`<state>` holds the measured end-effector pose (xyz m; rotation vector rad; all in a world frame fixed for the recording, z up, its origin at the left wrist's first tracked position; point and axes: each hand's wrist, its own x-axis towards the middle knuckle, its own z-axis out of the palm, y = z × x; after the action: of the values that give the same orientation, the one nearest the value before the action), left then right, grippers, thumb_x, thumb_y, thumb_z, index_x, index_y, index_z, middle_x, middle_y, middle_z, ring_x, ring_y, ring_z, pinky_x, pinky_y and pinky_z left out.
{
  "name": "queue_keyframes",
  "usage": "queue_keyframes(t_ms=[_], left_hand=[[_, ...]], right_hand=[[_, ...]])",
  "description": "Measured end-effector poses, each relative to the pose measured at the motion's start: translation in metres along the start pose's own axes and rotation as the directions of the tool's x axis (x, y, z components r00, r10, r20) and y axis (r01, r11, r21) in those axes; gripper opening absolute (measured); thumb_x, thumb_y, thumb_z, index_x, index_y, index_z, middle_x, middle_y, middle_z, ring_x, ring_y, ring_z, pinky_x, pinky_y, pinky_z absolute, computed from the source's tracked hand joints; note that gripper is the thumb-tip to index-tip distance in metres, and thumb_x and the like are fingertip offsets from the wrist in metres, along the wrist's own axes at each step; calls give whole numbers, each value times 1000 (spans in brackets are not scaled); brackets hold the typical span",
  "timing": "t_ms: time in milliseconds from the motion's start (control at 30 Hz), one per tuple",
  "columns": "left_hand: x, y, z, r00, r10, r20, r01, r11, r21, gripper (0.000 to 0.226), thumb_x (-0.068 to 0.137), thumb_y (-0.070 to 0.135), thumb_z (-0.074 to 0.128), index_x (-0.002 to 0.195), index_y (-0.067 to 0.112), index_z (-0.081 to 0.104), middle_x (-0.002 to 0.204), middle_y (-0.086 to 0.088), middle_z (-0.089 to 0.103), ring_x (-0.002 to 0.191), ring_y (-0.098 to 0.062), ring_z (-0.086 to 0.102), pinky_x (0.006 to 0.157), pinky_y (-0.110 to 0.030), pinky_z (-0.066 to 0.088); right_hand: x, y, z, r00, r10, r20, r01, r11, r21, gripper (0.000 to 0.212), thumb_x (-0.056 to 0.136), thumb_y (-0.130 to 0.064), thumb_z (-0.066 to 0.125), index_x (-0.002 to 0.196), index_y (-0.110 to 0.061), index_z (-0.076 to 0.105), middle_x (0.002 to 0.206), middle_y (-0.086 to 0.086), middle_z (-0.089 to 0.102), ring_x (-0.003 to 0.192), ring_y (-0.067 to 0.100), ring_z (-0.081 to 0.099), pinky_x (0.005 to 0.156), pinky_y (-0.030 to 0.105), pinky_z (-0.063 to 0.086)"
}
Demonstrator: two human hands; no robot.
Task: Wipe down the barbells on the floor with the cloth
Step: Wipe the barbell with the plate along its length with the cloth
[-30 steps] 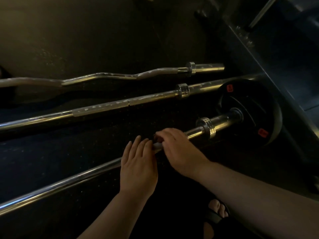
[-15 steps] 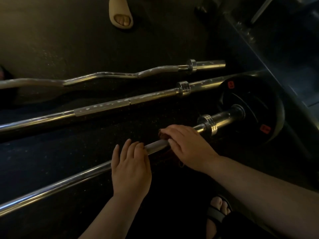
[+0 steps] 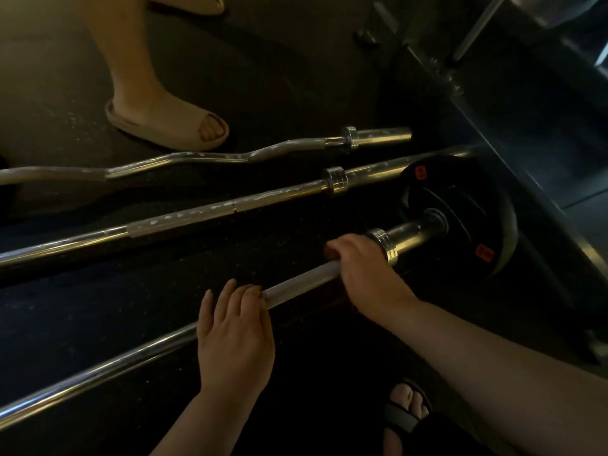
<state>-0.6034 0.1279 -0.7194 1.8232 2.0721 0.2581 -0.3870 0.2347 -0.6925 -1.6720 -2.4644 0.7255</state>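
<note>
Three chrome barbells lie on the dark floor. The nearest barbell [image 3: 302, 281] carries a black weight plate [image 3: 467, 205] at its right end. My right hand [image 3: 365, 271] is curled round this bar just left of its collar. A dark reddish bit of cloth [image 3: 329, 253] peeks out at the fingertips; the remainder is hidden under the hand. My left hand [image 3: 235, 334] rests on the same bar further left, fingers draped over it. Behind lie a straight barbell [image 3: 204, 215] and a curl bar [image 3: 204, 157], both with white streaks.
Another person's foot in a beige slipper [image 3: 171, 123] stands just behind the curl bar. My own sandalled foot [image 3: 406, 413] is at the bottom right. A dark metal rack frame [image 3: 493, 126] runs diagonally along the right, close to the plate.
My right hand has slid right along the nearest bar up to its collar, baring a pale stretch of bar. My left hand stayed on the bar. A slippered foot stepped in at the top left.
</note>
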Motion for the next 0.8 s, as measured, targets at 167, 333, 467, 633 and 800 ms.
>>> queue_keyframes(t_ms=[167, 333, 467, 633, 800], left_hand=[[5, 9, -2, 999, -37, 30, 38, 999, -3, 46, 104, 36, 25, 138, 25, 55, 147, 6, 53, 151, -15, 25, 126, -48, 6], [4, 9, 0, 999, -47, 15, 47, 999, 12, 53, 100, 40, 21, 135, 24, 57, 144, 6, 56, 149, -17, 29, 125, -49, 10], [5, 6, -1, 1000, -15, 5, 15, 1000, -1, 59, 99, 43, 15, 134, 24, 58, 143, 5, 57, 149, -17, 29, 125, -50, 12], [6, 14, -4, 996, -76, 39, 77, 997, -26, 46, 104, 36, 23, 135, 28, 56, 146, 9, 54, 151, -14, 23, 126, -49, 3], [4, 11, -8, 998, -42, 55, 45, 998, -36, 54, 101, 39, 16, 140, 29, 51, 150, 10, 49, 153, -12, 17, 126, -47, -1]], right_hand=[[-8, -16, 10, 1000, -9, -21, 11, 998, 66, 47, 104, -8, 45, 150, -17, 41, 150, -3, 40, 141, 10, 33, 120, 27, 27], [-7, -4, 4, 995, -99, 13, 100, 994, -33, 54, 103, -11, 51, 154, -17, 35, 155, -1, 35, 144, 15, 31, 121, 36, 32], [-8, -5, 11, 994, 58, -94, -59, 998, -7, 57, 100, -9, 56, 153, -16, 36, 156, 1, 31, 145, 15, 29, 121, 35, 33], [-9, -10, 9, 993, -114, 9, 114, 994, 0, 53, 103, -9, 49, 153, -18, 35, 154, -3, 34, 145, 12, 28, 123, 32, 26], [-11, 1, 9, 996, 25, -88, -22, 999, 34, 62, 98, -6, 57, 154, -17, 34, 155, -3, 30, 146, 13, 25, 123, 32, 26]])
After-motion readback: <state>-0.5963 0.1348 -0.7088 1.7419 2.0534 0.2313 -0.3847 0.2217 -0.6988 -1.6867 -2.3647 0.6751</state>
